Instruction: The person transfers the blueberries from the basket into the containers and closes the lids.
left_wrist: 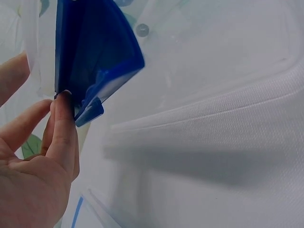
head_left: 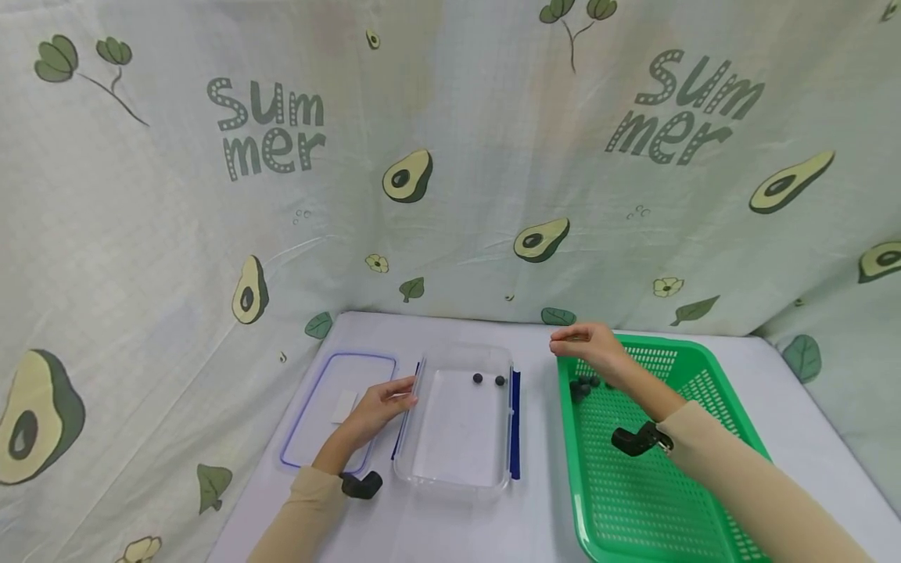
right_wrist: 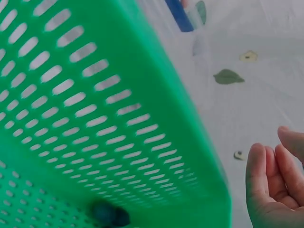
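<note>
A clear plastic container (head_left: pixel 461 485) with blue side latches (head_left: pixel 515 426) stands in the middle of the table. Two small dark balls (head_left: pixel 478 378) lie inside, towards its far end. My left hand (head_left: pixel 380 408) is at the container's left wall; in the left wrist view its fingertips pinch the lower edge of a blue latch (left_wrist: pixel 95 52). My right hand (head_left: pixel 587 346) hovers over the far left rim of a green basket (head_left: pixel 580 500). In the right wrist view its fingers are loosely bent, thumb apart, with nothing visible between them. Several dark balls (head_left: pixel 580 389) sit in the basket's far left corner.
A clear lid (head_left: pixel 303 422) with a blue-purple border lies left of the container, a small white patch on it. A patterned cloth (head_left: pixel 479 141) hangs behind and at both sides of the white table (head_left: pixel 542 469). The basket's slotted wall rises beside the right hand.
</note>
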Demonstrator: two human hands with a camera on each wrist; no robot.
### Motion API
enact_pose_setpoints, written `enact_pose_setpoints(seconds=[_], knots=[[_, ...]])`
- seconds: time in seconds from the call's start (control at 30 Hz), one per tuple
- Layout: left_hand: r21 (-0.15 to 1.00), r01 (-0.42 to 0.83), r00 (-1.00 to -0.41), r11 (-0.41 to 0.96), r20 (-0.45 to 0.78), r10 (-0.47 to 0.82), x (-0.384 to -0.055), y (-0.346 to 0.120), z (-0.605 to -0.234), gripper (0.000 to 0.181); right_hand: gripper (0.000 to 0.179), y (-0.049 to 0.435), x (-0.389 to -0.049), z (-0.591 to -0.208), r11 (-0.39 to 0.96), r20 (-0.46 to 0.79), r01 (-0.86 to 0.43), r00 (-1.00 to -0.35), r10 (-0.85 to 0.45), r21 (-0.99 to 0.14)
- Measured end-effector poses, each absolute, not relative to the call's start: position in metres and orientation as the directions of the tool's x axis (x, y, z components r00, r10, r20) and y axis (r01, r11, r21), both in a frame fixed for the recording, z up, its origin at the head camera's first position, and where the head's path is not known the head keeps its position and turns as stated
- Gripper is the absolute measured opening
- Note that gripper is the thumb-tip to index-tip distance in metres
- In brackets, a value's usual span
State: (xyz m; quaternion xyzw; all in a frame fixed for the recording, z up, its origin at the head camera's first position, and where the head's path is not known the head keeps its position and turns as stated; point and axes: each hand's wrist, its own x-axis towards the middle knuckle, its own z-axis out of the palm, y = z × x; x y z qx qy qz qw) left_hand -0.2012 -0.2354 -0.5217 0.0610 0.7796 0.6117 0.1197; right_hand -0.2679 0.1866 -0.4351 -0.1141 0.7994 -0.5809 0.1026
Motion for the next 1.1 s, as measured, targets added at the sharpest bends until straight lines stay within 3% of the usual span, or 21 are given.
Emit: enact_pose_setpoints(seconds=[0.5,1.1], knots=[[0.967,-0.046,-0.96,0.251,-0.112,0.256,-0.2,-0.234,-0.516,0.061,0.04,0.22,-0.249,-0.47,0.358,-0.021,-0.048,-0.983,-0.184,-0.933],[0.968,-0.038,-0.96,0.247,-0.104,0.26,-0.202,-0.236,-0.522,0.062,0.027,0.224,-0.231,-0.506,0.484,-0.001,-0.008,-1.0,-0.019,-0.875]])
